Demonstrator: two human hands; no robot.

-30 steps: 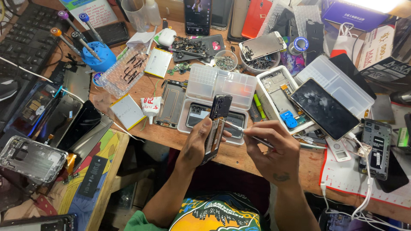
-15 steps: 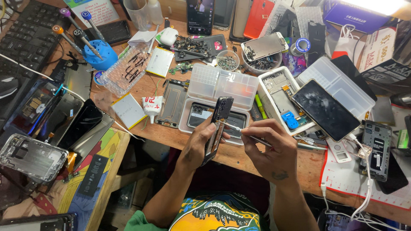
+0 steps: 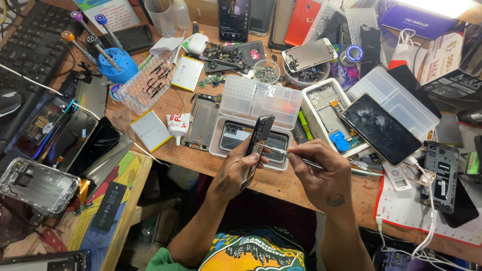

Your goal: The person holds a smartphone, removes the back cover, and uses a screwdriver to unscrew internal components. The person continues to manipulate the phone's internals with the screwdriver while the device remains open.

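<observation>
**Crowded repair bench, one phone held on edge**

Wooden bench (image 3: pixel 165 108) under the hands is packed with parts: four screwdrivers (image 3: pixel 95 40) standing in one blue holder (image 3: pixel 116 65), two flat yellowish battery packs (image 3: pixel 187 73), one black keyboard (image 3: pixel 35 42) at the far left, and two clear compartment boxes (image 3: pixel 261 100), one ahead of the hands and one to the right.

One dark phone (image 3: pixel 257 148) is held on edge above the bench front, in the left hand (image 3: pixel 236 170); its fingers are curled shut around the lower half, thumb pressed on the near side. One slim metal tool (image 3: pixel 293 155) sits in the right hand (image 3: pixel 319 175), pinched between thumb and forefinger with the other fingers folded in; its tip meets the phone's middle.

What the tip touches is too small to make out, probably a screw or clip. Both forearms are cut off by the lower frame edge, and the phone's lower end is hidden behind the left fingers.
</observation>
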